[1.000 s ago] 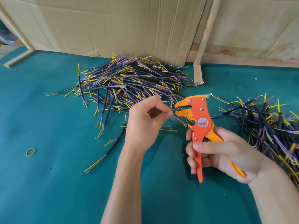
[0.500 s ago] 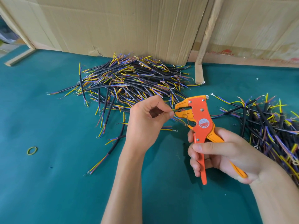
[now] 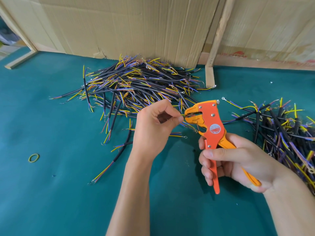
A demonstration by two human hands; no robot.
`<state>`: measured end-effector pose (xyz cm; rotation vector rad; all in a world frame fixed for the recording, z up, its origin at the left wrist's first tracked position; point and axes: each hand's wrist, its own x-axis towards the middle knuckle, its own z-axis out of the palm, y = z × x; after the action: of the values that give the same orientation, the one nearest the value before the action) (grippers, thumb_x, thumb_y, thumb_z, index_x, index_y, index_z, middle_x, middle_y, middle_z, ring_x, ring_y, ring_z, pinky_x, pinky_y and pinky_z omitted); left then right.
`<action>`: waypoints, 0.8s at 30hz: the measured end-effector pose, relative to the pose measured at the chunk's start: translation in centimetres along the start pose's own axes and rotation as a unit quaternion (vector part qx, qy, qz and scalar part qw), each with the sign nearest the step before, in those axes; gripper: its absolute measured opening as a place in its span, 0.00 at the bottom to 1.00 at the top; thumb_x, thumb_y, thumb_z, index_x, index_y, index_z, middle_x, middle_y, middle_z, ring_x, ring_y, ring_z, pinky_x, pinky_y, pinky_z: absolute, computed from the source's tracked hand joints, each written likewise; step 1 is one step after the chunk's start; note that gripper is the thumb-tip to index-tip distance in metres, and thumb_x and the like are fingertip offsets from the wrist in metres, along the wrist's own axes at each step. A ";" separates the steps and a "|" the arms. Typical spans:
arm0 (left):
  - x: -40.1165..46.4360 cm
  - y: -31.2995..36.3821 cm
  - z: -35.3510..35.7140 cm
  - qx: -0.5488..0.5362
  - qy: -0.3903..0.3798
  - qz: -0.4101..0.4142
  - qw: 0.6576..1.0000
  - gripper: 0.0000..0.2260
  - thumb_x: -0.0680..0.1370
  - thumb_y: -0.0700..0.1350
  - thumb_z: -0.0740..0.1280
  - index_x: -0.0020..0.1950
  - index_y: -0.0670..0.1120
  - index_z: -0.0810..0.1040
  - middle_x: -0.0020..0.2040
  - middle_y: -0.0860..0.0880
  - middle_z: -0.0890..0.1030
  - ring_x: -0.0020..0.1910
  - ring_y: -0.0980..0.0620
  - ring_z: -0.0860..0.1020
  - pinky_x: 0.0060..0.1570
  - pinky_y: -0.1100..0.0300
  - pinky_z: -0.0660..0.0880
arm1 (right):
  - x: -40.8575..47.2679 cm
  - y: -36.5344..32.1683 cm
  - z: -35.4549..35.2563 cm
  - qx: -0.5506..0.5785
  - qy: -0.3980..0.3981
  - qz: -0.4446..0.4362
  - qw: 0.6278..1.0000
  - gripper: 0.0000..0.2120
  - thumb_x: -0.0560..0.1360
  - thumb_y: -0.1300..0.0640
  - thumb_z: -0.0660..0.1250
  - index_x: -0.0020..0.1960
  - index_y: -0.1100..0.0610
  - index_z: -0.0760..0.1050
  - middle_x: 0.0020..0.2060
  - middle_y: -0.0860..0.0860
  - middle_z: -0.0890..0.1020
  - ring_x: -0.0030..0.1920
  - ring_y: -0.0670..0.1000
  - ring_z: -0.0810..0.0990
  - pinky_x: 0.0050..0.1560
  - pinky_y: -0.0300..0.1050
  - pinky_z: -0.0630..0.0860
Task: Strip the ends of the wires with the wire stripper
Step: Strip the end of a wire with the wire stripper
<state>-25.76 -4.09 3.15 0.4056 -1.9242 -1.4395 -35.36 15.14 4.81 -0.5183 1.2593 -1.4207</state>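
Two hands (image 3: 153, 128), one stripper (image 3: 210, 126), two wire piles at twelve (image 3: 136, 86) and three o'clock (image 3: 283, 133), one rubber band (image 3: 33, 157).

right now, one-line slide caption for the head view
Left hand feeds a wire end into the orange wire stripper gripped by the right hand.

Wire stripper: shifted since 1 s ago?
No real shift. The wire stripper keeps its place against the wooden post and the wire pile; its jaws have closed on the yellow wire.

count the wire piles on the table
2: one big pile at the back by the cardboard, one pile at the right edge, partly out of frame. A few loose wires lie between.
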 end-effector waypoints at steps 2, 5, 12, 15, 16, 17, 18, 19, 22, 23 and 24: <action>0.0 0.1 0.0 0.003 -0.002 -0.001 1.000 0.09 0.72 0.31 0.75 0.38 0.41 0.79 0.38 0.41 0.82 0.39 0.38 0.79 0.42 0.42 0.78 | -0.1 0.0 0.0 -0.003 -0.001 0.002 1.000 0.13 0.66 0.59 0.79 0.48 0.57 0.80 0.37 0.62 0.77 0.34 0.62 0.78 0.36 0.56 0.79; 0.0 0.0 0.0 0.012 -0.004 0.000 1.000 0.09 0.72 0.32 0.75 0.38 0.42 0.78 0.38 0.42 0.82 0.39 0.37 0.79 0.42 0.42 0.78 | -0.2 0.0 -0.1 -0.012 -0.003 0.004 1.000 0.13 0.66 0.59 0.78 0.48 0.57 0.79 0.37 0.62 0.77 0.34 0.62 0.77 0.36 0.56 0.79; -0.1 0.1 -0.3 0.017 -0.010 -0.008 1.000 0.09 0.71 0.32 0.76 0.37 0.42 0.79 0.37 0.41 0.82 0.39 0.36 0.79 0.41 0.41 0.78 | 0.0 0.0 -0.1 -0.021 -0.002 0.011 1.000 0.12 0.67 0.59 0.78 0.48 0.58 0.79 0.37 0.62 0.77 0.34 0.62 0.78 0.36 0.56 0.79; -0.1 0.1 -0.3 0.012 -0.009 -0.008 1.000 0.09 0.71 0.32 0.76 0.37 0.42 0.79 0.36 0.42 0.81 0.37 0.39 0.79 0.40 0.43 0.77 | 0.0 0.0 -0.1 -0.021 -0.003 0.011 1.000 0.12 0.67 0.59 0.78 0.48 0.57 0.79 0.37 0.62 0.77 0.34 0.62 0.78 0.36 0.56 0.79; -0.1 0.1 -0.3 0.009 -0.009 -0.009 1.000 0.09 0.71 0.31 0.76 0.37 0.42 0.79 0.36 0.42 0.81 0.36 0.41 0.79 0.40 0.44 0.77 | 0.0 0.1 -0.1 -0.021 -0.002 0.011 1.000 0.12 0.67 0.59 0.78 0.48 0.58 0.79 0.37 0.62 0.77 0.34 0.62 0.78 0.36 0.56 0.80; -0.1 0.2 -0.3 0.007 -0.009 -0.012 1.000 0.09 0.71 0.32 0.76 0.37 0.42 0.79 0.36 0.42 0.81 0.35 0.43 0.78 0.40 0.45 0.77 | 0.0 0.1 -0.1 -0.020 -0.002 0.010 1.000 0.13 0.67 0.59 0.78 0.48 0.58 0.79 0.37 0.62 0.77 0.34 0.62 0.78 0.36 0.56 0.80; -0.1 0.2 -0.3 0.007 -0.009 -0.015 1.000 0.09 0.71 0.32 0.76 0.37 0.42 0.79 0.36 0.43 0.81 0.35 0.45 0.78 0.39 0.45 0.77 | 0.0 0.1 -0.1 -0.020 -0.002 0.009 1.000 0.13 0.67 0.59 0.78 0.48 0.58 0.79 0.37 0.62 0.77 0.34 0.62 0.78 0.36 0.56 0.80; -0.1 0.1 -0.3 0.006 -0.008 -0.017 1.000 0.09 0.71 0.32 0.76 0.36 0.43 0.79 0.36 0.44 0.82 0.35 0.47 0.78 0.40 0.45 0.77 | 0.1 0.1 -0.1 -0.020 -0.003 0.009 1.000 0.13 0.67 0.58 0.78 0.48 0.58 0.79 0.37 0.63 0.77 0.34 0.62 0.78 0.37 0.56 0.80; -0.1 0.0 -0.4 0.007 -0.008 -0.014 1.000 0.09 0.70 0.32 0.77 0.36 0.43 0.80 0.36 0.44 0.82 0.36 0.43 0.79 0.41 0.44 0.78 | 0.1 0.1 -0.1 -0.023 -0.009 0.008 1.000 0.12 0.68 0.58 0.78 0.48 0.57 0.79 0.38 0.63 0.78 0.35 0.62 0.79 0.38 0.57 0.80; -0.1 0.0 -0.3 0.007 -0.008 -0.013 1.000 0.09 0.70 0.32 0.77 0.37 0.43 0.80 0.36 0.44 0.82 0.36 0.41 0.79 0.41 0.44 0.78 | 0.1 0.2 -0.2 -0.024 -0.011 0.010 1.000 0.12 0.68 0.58 0.78 0.49 0.57 0.79 0.38 0.63 0.78 0.35 0.62 0.79 0.38 0.57 0.80; -0.1 0.0 -0.4 0.008 -0.009 -0.013 1.000 0.09 0.70 0.32 0.77 0.37 0.43 0.80 0.36 0.44 0.82 0.37 0.40 0.79 0.41 0.43 0.78 | 0.1 0.2 -0.2 -0.023 -0.013 0.011 1.000 0.12 0.69 0.58 0.78 0.49 0.57 0.79 0.39 0.63 0.78 0.35 0.62 0.79 0.38 0.57 0.80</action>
<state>-25.44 -4.29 3.17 0.4282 -1.9524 -1.4489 -35.50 15.19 4.58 -0.5514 1.2754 -1.3658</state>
